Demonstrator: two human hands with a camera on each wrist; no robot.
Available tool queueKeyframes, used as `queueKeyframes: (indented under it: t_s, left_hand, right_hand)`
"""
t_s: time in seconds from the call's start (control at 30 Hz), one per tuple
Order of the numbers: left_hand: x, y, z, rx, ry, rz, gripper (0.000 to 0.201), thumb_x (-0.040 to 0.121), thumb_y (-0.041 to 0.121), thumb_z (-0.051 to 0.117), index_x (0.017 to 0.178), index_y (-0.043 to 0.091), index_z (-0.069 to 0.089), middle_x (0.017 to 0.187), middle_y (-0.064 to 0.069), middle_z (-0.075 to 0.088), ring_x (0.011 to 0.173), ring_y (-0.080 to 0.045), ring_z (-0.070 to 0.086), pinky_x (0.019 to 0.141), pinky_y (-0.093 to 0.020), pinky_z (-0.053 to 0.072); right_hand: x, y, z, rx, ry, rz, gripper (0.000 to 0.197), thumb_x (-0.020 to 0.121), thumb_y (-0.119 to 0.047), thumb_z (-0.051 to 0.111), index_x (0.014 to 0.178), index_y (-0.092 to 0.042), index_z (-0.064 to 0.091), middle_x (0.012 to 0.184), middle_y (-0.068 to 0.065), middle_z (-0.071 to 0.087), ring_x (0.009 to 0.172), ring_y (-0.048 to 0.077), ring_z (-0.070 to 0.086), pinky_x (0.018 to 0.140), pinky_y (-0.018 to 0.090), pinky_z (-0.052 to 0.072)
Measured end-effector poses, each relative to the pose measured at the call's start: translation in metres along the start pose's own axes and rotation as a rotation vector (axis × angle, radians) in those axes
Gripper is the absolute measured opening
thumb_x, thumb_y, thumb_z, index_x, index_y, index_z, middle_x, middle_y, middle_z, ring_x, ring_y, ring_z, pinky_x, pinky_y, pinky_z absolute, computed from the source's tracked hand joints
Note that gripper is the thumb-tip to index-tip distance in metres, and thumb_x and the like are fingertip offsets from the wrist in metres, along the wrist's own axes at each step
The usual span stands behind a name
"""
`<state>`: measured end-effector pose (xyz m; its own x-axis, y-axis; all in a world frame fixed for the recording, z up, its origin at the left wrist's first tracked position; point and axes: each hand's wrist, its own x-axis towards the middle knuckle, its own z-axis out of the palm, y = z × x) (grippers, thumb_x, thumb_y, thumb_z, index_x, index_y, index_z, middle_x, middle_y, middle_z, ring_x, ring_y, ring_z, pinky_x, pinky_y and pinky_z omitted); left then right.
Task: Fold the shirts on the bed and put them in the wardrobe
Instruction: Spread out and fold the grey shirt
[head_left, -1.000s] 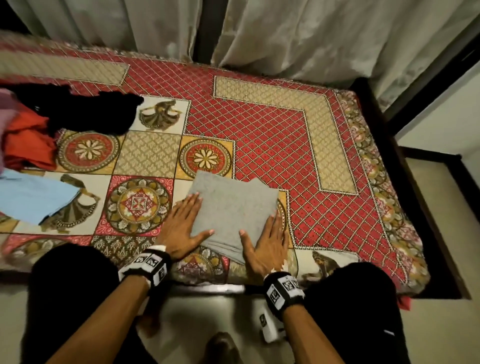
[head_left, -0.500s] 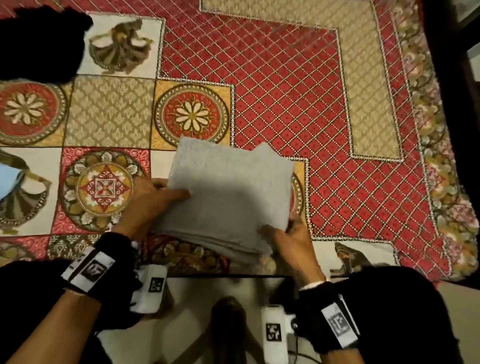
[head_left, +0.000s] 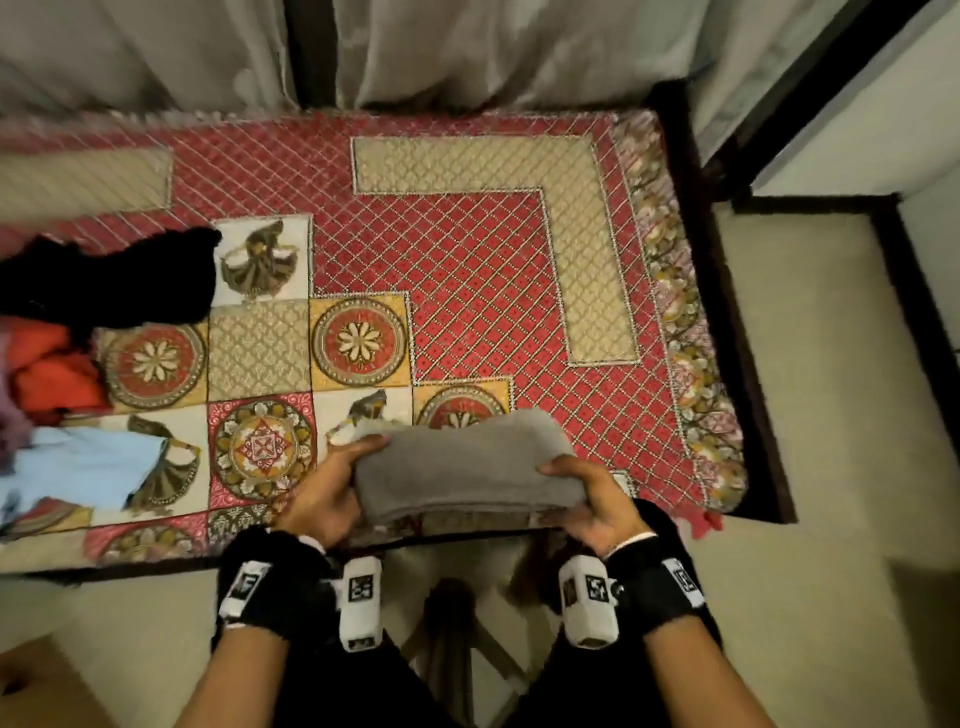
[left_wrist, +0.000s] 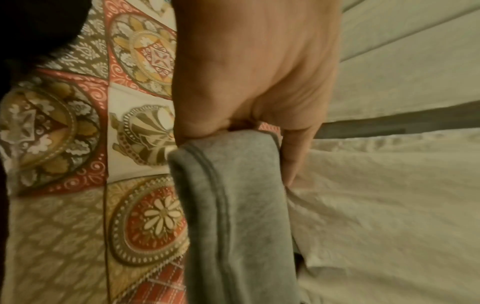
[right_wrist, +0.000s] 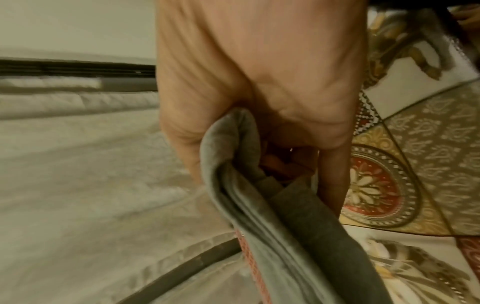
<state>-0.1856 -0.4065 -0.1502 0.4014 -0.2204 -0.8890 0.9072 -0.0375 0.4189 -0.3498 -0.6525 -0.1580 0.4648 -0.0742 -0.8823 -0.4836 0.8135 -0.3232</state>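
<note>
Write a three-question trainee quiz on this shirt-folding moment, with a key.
1. True or false: the folded grey shirt lies flat on the bed, untouched.
2. Which hands grip it? A) left hand only B) right hand only C) both
3. Fill in: the unfolded clothes, among them a black garment and a light blue garment, lie on the person's ____ side.

Key: 1 false; 2 C; 3 left

Grey shirt (head_left: 467, 467): soft matt knit cloth, faintly fuzzy, stitched hem. Bedcover (head_left: 467, 270): printed woven cloth, matt, patterned. Curtains (head_left: 467, 47): pale cloth, slight sheen, pleated. Wrist straps (head_left: 270, 587): black fuzzy fabric. Floor (head_left: 831, 415): smooth, matt.
</note>
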Motion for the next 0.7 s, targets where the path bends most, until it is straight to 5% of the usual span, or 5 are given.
queueKeyframes:
  t_s: [0.13, 0.33, 0.43, 0.53, 0.7]
  left_hand:
    - [-0.122, 0.027, 0.097, 0.053, -0.112, 0.071, 0.036, 0.093, 0.018, 0.068, 0.128, 0.006, 0.068, 0.121, -0.021, 0.072, 0.091, -0.032, 0.072, 0.083, -0.047, 0.059]
    - [-0.269, 0.062, 0.252, 0.023, -0.358, 0.139, 0.018, 0.098, 0.014, 0.058, 0.104, 0.005, 0.073, 0.088, -0.014, 0.077, 0.066, -0.025, 0.075, 0.051, -0.033, 0.061]
    - [-0.308, 0.062, 0.318, 0.122, -0.482, 0.175, 0.017, 0.098, 0.014, 0.059, 0.111, 0.007, 0.068, 0.102, -0.015, 0.075, 0.078, -0.026, 0.075, 0.059, -0.034, 0.062]
    - [-0.334, 0.056, 0.369, 0.247, -0.6, 0.177, 0.025, 0.097, 0.016, 0.061, 0.12, 0.009, 0.068, 0.114, -0.015, 0.074, 0.094, -0.03, 0.074, 0.076, -0.041, 0.064]
    - [-0.363, 0.014, 0.449, 0.503, -0.86, 0.101, 0.025, 0.099, 0.016, 0.059, 0.12, 0.007, 0.069, 0.114, -0.014, 0.075, 0.094, -0.028, 0.075, 0.074, -0.037, 0.064]
  right_hand:
    - [-0.121, -0.061, -0.024, 0.117, 0.012, -0.134, 0.053, 0.028, -0.013, 0.097, 0.072, -0.011, 0.068, 0.081, 0.015, 0.064, 0.076, 0.033, 0.065, 0.069, 0.045, 0.052]
    - [-0.291, -0.137, -0.072, 0.318, -0.004, -0.407, 0.036, 0.074, 0.004, 0.061, 0.107, -0.002, 0.074, 0.12, 0.024, 0.069, 0.113, 0.041, 0.065, 0.102, 0.055, 0.048]
    - [-0.352, -0.153, -0.103, 0.469, -0.004, -0.556, 0.045, 0.084, 0.005, 0.051, 0.126, 0.0, 0.067, 0.133, 0.025, 0.063, 0.118, 0.04, 0.063, 0.097, 0.051, 0.056]
    - [-0.399, -0.157, -0.127, 0.655, 0.046, -0.675, 0.027, 0.08, 0.001, 0.064, 0.106, 0.002, 0.072, 0.125, 0.024, 0.067, 0.107, 0.036, 0.07, 0.085, 0.042, 0.059]
    - [-0.454, -0.131, -0.168, 0.837, 0.259, -0.85, 0.018, 0.086, -0.016, 0.072, 0.102, -0.014, 0.079, 0.122, 0.016, 0.071, 0.107, 0.032, 0.068, 0.104, 0.051, 0.044]
